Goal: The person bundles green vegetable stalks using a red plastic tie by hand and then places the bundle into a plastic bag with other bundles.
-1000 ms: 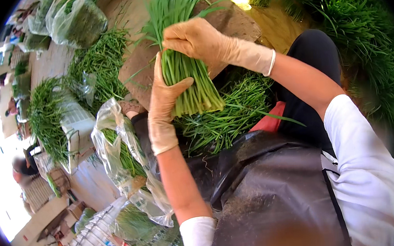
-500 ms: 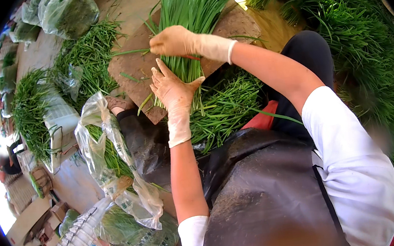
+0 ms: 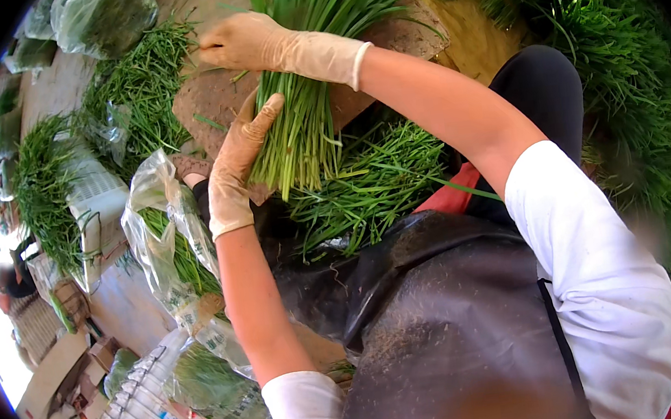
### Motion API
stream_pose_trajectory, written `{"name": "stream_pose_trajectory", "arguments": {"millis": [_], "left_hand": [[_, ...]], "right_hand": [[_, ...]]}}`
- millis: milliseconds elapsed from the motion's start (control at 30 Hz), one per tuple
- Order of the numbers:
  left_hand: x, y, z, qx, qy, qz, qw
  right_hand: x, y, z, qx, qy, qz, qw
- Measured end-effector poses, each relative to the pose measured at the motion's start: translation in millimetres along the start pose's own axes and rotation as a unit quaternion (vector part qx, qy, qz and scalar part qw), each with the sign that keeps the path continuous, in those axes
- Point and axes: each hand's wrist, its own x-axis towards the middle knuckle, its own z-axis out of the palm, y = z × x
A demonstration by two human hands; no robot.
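Observation:
A thick bundle of green chives [image 3: 294, 124] lies over a brown board, with pale stalk ends toward me and leaves fanning away. My left hand [image 3: 243, 150], in a pale glove, cups the bundle's left side, thumb along the stalks and the other fingers partly hidden. Across the bundle reaches my right hand [image 3: 248, 43], also gloved, its fingers closed just left of the leaves. Whatever they pinch is too small to make out. My right forearm and glove cover the bundle's middle.
Loose chives [image 3: 381, 180] lie near my lap, below the brown board [image 3: 197, 101]. A large heap of chives [image 3: 609, 91] fills the right side. To the left are a white crate [image 3: 97, 198], a clear plastic bag [image 3: 149, 229] and more cut greens [image 3: 147, 86].
My right hand has moved left and away from me across the bundle. My left hand has shifted left, from spread fingers over the stalks to cupping their side. The stalk ends have swung left.

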Motion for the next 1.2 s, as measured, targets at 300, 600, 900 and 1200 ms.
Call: {"name": "stream_pose_trajectory", "arguments": {"millis": [300,600,900,1200], "left_hand": [[-1,-13,50,0.486,0.312,0.296,0.761],[-7,-28,48,0.176,0.407,0.252,0.860],[-159,-24,-45,-0.168,0.410,0.286,0.849],[-96,-31,81,0.272,0.352,0.103,0.890]], "right_hand": [[-21,27,17,0.155,-0.133,0.253,0.946],[-15,30,38,0.144,-0.160,0.201,0.956],[-14,54,47,0.206,-0.148,0.235,0.938],[-15,32,40,0.240,-0.140,0.294,0.914]]}}
